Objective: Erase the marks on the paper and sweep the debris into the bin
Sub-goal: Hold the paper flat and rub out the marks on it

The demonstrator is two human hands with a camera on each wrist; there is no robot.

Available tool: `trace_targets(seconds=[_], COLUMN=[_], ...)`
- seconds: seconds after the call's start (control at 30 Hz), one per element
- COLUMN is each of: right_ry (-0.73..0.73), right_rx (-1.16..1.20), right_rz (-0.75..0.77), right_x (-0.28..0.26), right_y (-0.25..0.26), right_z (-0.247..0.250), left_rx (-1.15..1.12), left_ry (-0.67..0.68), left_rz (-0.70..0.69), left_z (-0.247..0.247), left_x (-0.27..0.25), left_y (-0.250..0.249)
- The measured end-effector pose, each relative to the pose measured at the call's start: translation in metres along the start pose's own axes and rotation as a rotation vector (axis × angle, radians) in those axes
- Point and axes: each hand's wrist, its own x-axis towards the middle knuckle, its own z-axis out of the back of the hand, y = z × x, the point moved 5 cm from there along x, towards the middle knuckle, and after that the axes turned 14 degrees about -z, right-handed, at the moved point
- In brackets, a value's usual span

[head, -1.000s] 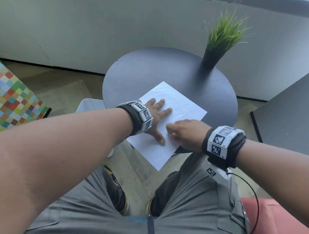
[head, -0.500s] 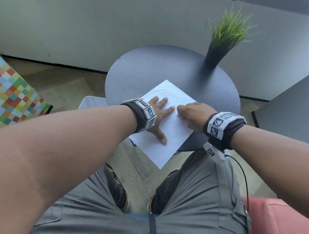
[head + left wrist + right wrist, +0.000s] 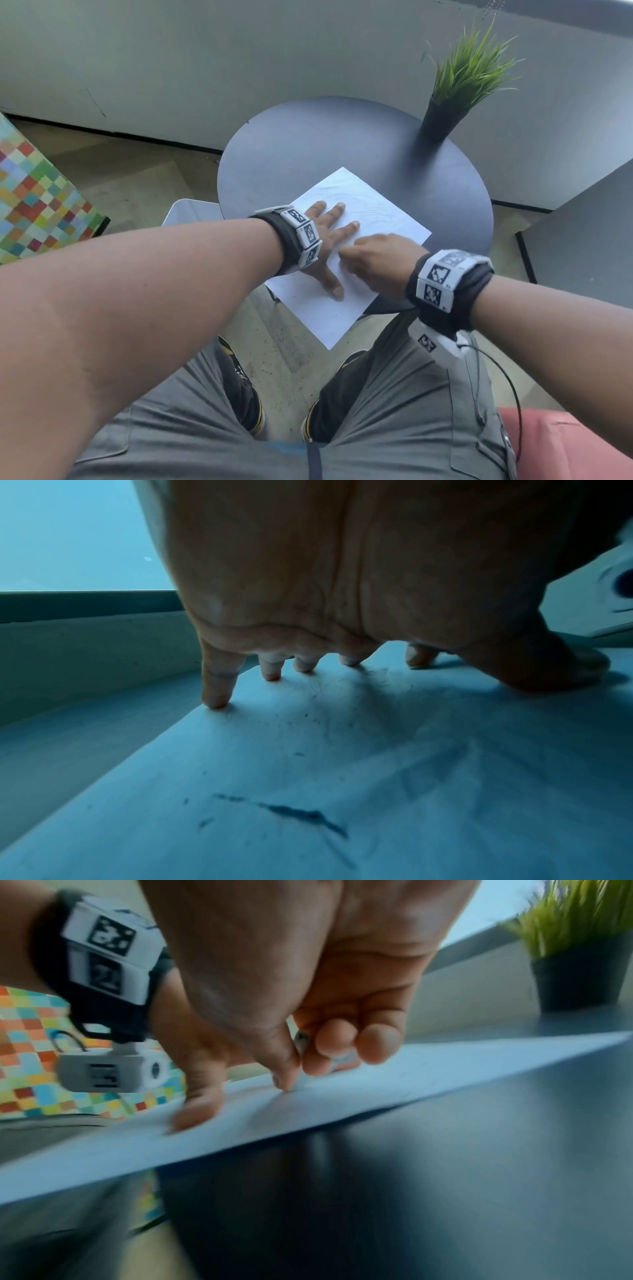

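On the table [image 3: 308,144], your left hand [image 3: 325,236] lies spread on the paper [image 3: 387,219]; your right hand [image 3: 380,260] pinches an eraser [image 3: 301,1039]. Rub too hard and the overhanging paper could tear.

The left hand [image 3: 342,574] presses spread fingertips [image 3: 215,699] on the paper [image 3: 342,777]; dark marks [image 3: 294,813] lie nearer.

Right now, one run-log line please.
phase: erasing | left hand: flat on paper | right hand: pinching eraser on sheet | debris: unswept
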Motion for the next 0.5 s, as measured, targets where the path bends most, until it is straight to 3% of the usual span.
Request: trace_targets(seconds=[0.13,0.27,0.43,0.5], right_ry=[-0.112,0.004,-0.101,-0.103], right_rx=[0.046,0.113,0.128,0.105], right_rz=[-0.193,0.030,-0.156,-0.107], right_x=[0.016,-0.008,0.008,0.003], right_y=[-0.040,0.010,-0.035,-0.021], right_z=[0.015,-0.001,0.012,0.007], left_rx=[0.001,0.010,0.017,0.015], left_ry=[-0.001,0.009,-0.004,-0.004], left_rz=[0.007,0.010,0.013,0.016], left_z=[0.002,0.002,0.004,0.003], left_x=[-0.001,-0.001,-0.003,-0.002], left_y=[-0.001,-0.002,-0.005,-0.003])
